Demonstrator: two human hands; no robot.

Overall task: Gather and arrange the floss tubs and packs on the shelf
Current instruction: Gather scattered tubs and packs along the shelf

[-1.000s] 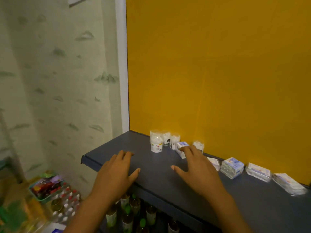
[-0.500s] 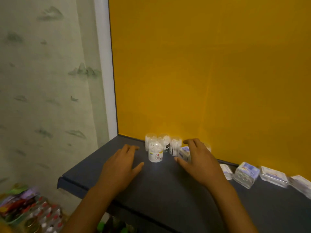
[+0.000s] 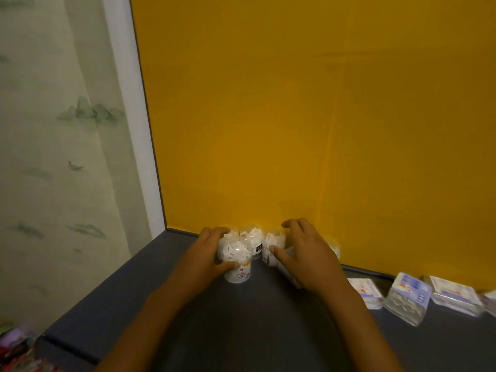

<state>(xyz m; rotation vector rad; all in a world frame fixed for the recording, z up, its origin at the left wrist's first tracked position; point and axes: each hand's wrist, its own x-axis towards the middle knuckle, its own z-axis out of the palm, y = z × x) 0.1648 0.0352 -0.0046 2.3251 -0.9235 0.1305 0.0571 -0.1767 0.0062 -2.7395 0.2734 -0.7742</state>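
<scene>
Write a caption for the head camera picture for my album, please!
Two hands, left and right, gather floss tubs on a dark shelf, packs lined up beside them.

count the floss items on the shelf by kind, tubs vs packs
tubs: 5, the front tub, three behind it, one right of the right hand
packs clearly in view: 3; more may be hidden or cut off
total: 8
</scene>
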